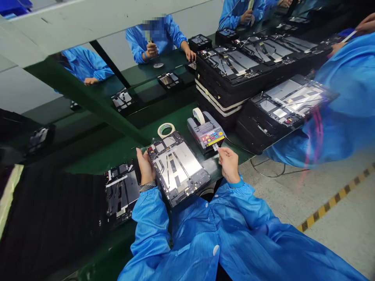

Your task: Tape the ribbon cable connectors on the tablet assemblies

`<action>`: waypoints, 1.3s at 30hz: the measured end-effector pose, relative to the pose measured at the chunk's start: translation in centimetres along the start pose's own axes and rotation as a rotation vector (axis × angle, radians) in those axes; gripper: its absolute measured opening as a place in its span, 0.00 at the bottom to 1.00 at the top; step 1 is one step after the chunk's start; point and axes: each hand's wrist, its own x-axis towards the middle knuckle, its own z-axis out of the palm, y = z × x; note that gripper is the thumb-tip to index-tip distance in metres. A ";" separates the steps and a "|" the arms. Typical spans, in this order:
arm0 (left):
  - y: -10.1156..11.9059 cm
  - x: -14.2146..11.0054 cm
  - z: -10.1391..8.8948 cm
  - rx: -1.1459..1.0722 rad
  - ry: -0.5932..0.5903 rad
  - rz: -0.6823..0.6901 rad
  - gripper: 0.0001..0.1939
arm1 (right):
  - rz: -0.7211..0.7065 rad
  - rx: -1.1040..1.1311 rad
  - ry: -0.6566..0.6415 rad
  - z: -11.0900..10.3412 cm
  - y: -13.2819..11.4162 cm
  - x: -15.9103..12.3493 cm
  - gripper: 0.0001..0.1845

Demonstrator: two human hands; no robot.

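My left hand (145, 167) grips the left edge of an opened tablet (183, 160), tilted in front of my body with its batteries and ribbon cables showing. To its right, a grey automatic tape dispenser (206, 130) with lit red digits stands on the bench. My right hand (229, 164) pinches a short strip of tape (216, 147) at the dispenser's front slot. Whether the strip is cut free there I cannot tell. Behind the tablet lies a roll of masking tape (166, 130). Another opened tablet (122, 193) rests left of my left hand.
Tall stacks of opened tablets (231, 64) stand at the back right, and another stack (281, 103) sits beside a co-worker's blue sleeve (348, 89). A green post (88, 101) rises at the left. Several co-workers sit across the bench. A cable (240, 144) runs from the dispenser.
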 end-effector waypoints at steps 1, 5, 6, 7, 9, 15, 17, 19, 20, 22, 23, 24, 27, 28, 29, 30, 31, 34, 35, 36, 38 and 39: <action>0.2 0.2 -0.2 -0.010 -0.003 0.002 0.45 | -0.023 -0.014 0.023 -0.1 0.3 -0.2 0.25; 1.4 1.5 0.0 0.011 0.057 0.033 0.39 | -0.100 -0.018 0.095 0.2 1.7 -1.0 0.29; 1.8 1.8 0.1 0.047 0.075 0.056 0.38 | -0.123 0.001 0.107 0.5 2.0 -1.1 0.31; 2.1 2.1 0.3 0.089 0.078 0.079 0.37 | -0.147 0.019 0.118 0.9 2.2 -1.0 0.33; 2.7 2.6 0.5 0.169 0.039 0.096 0.36 | -0.190 0.036 0.139 1.7 2.6 -0.7 0.34; 5.3 3.3 -0.9 0.383 -0.086 0.180 0.26 | -0.275 0.003 0.152 2.0 2.5 -0.5 0.30; 6.6 2.9 -0.5 0.509 -0.124 0.255 0.24 | -0.301 -0.018 0.139 1.4 1.7 -1.3 0.29; 7.8 2.2 1.1 0.659 -0.208 0.320 0.25 | -0.324 -0.072 0.088 0.8 0.2 -2.5 0.28; 8.2 1.9 2.3 0.731 -0.251 0.356 0.26 | -0.344 -0.116 0.046 0.6 -0.9 -3.1 0.28; 8.6 1.6 5.0 0.845 -0.321 0.430 0.31 | -0.428 -0.217 -0.041 0.7 -3.8 -3.8 0.28; 8.5 1.7 6.4 0.886 -0.338 0.461 0.33 | -0.490 -0.268 -0.083 1.1 -5.5 -3.8 0.28; 8.4 1.9 7.5 0.924 -0.350 0.486 0.34 | -0.557 -0.320 -0.126 1.6 -7.1 -3.6 0.29; 8.0 3.0 8.9 1.025 -0.397 0.498 0.33 | -0.717 -0.487 -0.298 4.3 -11.3 -1.4 0.30; 8.1 3.4 8.7 1.059 -0.423 0.469 0.32 | -0.753 -0.545 -0.365 5.5 -12.2 -0.3 0.31; 8.4 3.7 8.3 1.091 -0.461 0.422 0.33 | -0.782 -0.605 -0.438 6.7 -12.7 0.8 0.31; 8.9 3.9 7.8 1.120 -0.508 0.367 0.34 | -0.808 -0.667 -0.514 8.1 -13.0 2.0 0.32; 9.4 3.9 7.3 1.144 -0.557 0.312 0.35 | -0.831 -0.730 -0.594 9.4 -12.9 3.2 0.33; 11.2 3.6 6.3 1.194 -0.667 0.231 0.34 | -0.878 -0.916 -0.830 13.3 -11.6 6.2 0.39; 11.7 3.5 6.2 1.207 -0.682 0.232 0.34 | -0.877 -0.974 -0.896 14.3 -10.9 6.9 0.41; 12.0 3.4 6.2 1.220 -0.687 0.234 0.33 | -0.861 -1.027 -0.952 15.2 -10.3 7.4 0.43; 12.3 3.2 6.2 1.233 -0.705 0.230 0.32 | -0.794 -1.107 -1.042 16.3 -9.5 8.2 0.45; 12.3 3.2 6.3 1.235 -0.717 0.224 0.33 | -0.762 -1.127 -1.074 16.5 -9.2 8.4 0.46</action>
